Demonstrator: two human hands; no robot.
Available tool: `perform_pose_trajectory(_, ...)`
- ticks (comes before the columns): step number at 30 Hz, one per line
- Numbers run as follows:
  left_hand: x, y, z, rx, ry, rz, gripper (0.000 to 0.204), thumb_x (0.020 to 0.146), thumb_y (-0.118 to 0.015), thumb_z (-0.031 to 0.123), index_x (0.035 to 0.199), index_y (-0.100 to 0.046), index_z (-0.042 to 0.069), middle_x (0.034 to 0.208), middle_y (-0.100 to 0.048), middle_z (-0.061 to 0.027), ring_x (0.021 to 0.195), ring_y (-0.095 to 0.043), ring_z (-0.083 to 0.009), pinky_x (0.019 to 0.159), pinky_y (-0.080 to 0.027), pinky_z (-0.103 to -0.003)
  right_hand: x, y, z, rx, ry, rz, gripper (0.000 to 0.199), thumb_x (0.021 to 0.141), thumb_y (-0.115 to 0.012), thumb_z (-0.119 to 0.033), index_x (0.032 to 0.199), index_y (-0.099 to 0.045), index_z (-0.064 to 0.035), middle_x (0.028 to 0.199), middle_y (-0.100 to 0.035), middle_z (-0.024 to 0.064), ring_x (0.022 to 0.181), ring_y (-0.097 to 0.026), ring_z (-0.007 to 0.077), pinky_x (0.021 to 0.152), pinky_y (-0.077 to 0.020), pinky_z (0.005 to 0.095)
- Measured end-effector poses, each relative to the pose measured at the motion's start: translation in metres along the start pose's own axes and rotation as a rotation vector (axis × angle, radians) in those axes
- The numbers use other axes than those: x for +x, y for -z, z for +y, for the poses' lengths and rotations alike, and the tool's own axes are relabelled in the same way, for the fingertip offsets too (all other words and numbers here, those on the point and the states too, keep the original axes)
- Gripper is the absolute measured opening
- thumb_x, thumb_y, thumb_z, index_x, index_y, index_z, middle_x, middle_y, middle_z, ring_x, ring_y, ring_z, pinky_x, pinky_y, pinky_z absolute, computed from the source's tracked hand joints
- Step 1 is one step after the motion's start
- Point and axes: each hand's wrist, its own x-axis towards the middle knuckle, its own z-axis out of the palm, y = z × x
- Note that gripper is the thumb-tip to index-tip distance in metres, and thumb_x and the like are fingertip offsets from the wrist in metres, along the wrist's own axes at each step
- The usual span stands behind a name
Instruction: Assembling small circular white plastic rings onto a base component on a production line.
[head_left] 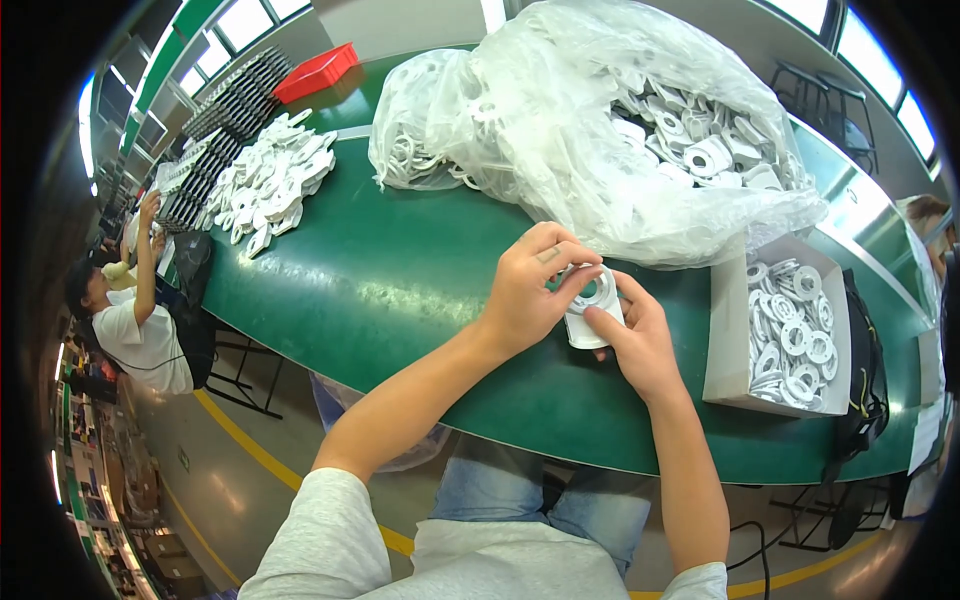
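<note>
Above the green table, both my hands hold one white plastic part (pixel 597 330) with a flat, squared lower end and a round ringed opening at its top. My left hand (pixel 525 290) is closed, its fingertips pinching at the ringed end. I cannot tell whether a separate ring sits there. Closed around the part's right side, my right hand (pixel 643 335) has its thumb on the front face and its other fingers partly hidden behind. To the right, an open white box (pixel 728 340) holds many loose white plastic rings (pixel 795 337).
A big clear plastic bag (pixel 560 120) of white parts covers the far middle of the green table (pixel 400 290). Far left lie a heap of white parts (pixel 270 180), stacked dark trays (pixel 240 90) and a red bin (pixel 318 72). A black bag (pixel 865 370) rests beside the box. Another person (pixel 140 330) sits at left.
</note>
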Motion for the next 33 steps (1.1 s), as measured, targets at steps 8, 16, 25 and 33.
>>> perform_pose_trajectory(8,0.011,0.023,-0.01,-0.099,0.097,0.007,0.005,0.081,-0.067,0.002,0.086,-0.067,0.0,0.082,-0.06,-0.0063,0.067,-0.056,-0.0112,0.055,-0.044,-0.023,0.0,0.001,0.0,0.008,0.047,0.022,0.04,0.086,-0.056,-0.003,0.125,-0.047,0.0015,0.09,-0.063,0.0039,0.067,-0.055,0.006,0.048,-0.0387,0.0196)
perform_pose_trajectory(16,0.009,0.018,-0.009,-0.318,0.345,-0.198,0.015,0.088,-0.062,0.008,0.099,-0.066,-0.001,0.088,-0.065,-0.0034,0.075,-0.057,-0.0072,0.063,-0.046,-0.021,0.001,0.004,0.001,-0.033,0.101,0.145,0.038,0.085,-0.056,0.0,0.122,-0.049,0.0012,0.09,-0.064,0.0045,0.065,-0.056,0.0043,0.045,-0.0353,0.0179)
perform_pose_trajectory(25,0.006,0.018,-0.011,-0.608,0.586,-0.346,0.019,0.088,-0.061,0.011,0.097,-0.065,-0.005,0.079,-0.066,-0.0046,0.066,-0.058,-0.0075,0.059,-0.048,-0.022,0.0,0.003,0.003,-0.012,0.186,0.13,0.037,0.085,-0.056,0.005,0.121,-0.048,0.0046,0.101,-0.064,0.0098,0.094,-0.061,0.013,0.08,-0.0478,0.0251)
perform_pose_trajectory(33,0.007,0.017,-0.01,-0.552,0.576,-0.353,0.016,0.089,-0.06,0.004,0.099,-0.063,-0.007,0.08,-0.066,-0.0058,0.067,-0.06,-0.0092,0.063,-0.05,-0.023,-0.001,0.0,0.0,-0.054,0.151,0.153,0.035,0.085,-0.056,0.005,0.119,-0.049,0.0045,0.1,-0.064,0.0091,0.092,-0.061,0.0121,0.078,-0.0473,0.0243)
